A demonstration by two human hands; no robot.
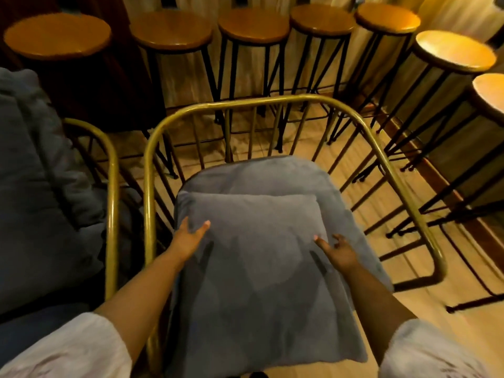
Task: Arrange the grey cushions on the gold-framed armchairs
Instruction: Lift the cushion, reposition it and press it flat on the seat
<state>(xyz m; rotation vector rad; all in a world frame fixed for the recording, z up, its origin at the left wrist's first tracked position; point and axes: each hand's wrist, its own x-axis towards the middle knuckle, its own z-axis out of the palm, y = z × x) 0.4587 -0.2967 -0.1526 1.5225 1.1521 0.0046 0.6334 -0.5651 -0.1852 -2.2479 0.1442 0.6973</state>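
Observation:
A gold-framed armchair (272, 100) stands right in front of me, its curved rail wrapping around a grey seat pad (261, 173). On top of that pad lies a flat grey cushion (256, 257), reaching toward me past the seat's front. My left hand (189, 236) grips the cushion's left edge, thumb on top and fingers under the side. My right hand (339, 251) holds the cushion's right edge the same way. A second gold-framed armchair (111, 165) stands at the left, piled with rumpled grey cushions (35, 186).
Several round wooden bar stools (171, 30) on thin black legs line the back and curve down the right side, close behind the chair. Pale wooden flooring (425, 347) shows at the right. The two armchairs stand almost touching.

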